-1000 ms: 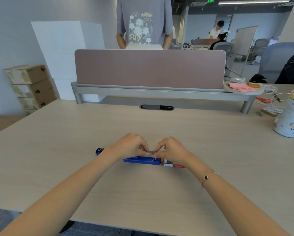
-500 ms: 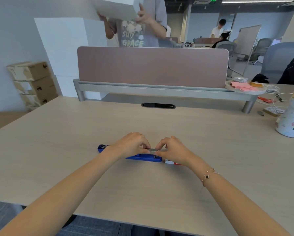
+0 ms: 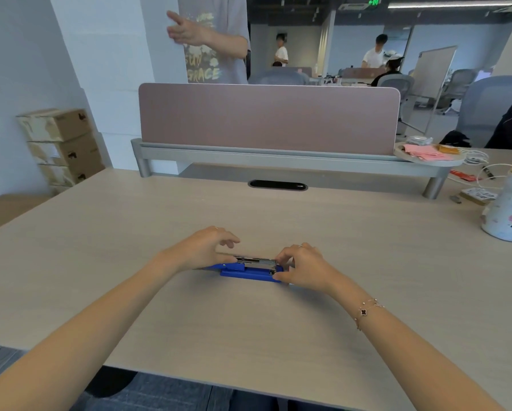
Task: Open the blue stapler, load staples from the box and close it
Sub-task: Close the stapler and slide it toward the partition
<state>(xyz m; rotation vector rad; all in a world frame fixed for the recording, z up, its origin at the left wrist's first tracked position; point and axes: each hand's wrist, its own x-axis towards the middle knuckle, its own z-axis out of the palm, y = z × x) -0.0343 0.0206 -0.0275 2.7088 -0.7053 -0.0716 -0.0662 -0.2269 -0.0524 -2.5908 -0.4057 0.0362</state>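
Note:
The blue stapler [image 3: 249, 272] lies lengthwise on the table [image 3: 249, 327] in front of me, opened out flat, with its bare metal staple channel [image 3: 254, 259] showing along the top. My left hand [image 3: 203, 249] rests over the stapler's left part, thumb pressing the channel's left end, the other fingers spread above it. My right hand [image 3: 303, 266] pinches the channel's right end and the blue base. The staple box is hidden behind my right hand.
A pink divider screen [image 3: 268, 118] on a grey rail crosses the back of the table. A white bottle [image 3: 508, 207], cables and small items sit at the right edge. A person stands behind the screen. Cardboard boxes [image 3: 63, 143] are stacked at the left wall.
My hands have moved apart along the stapler, uncovering the metal channel between them. My left fingers have spread. The red and white staple box is no longer visible. The person behind has moved left.

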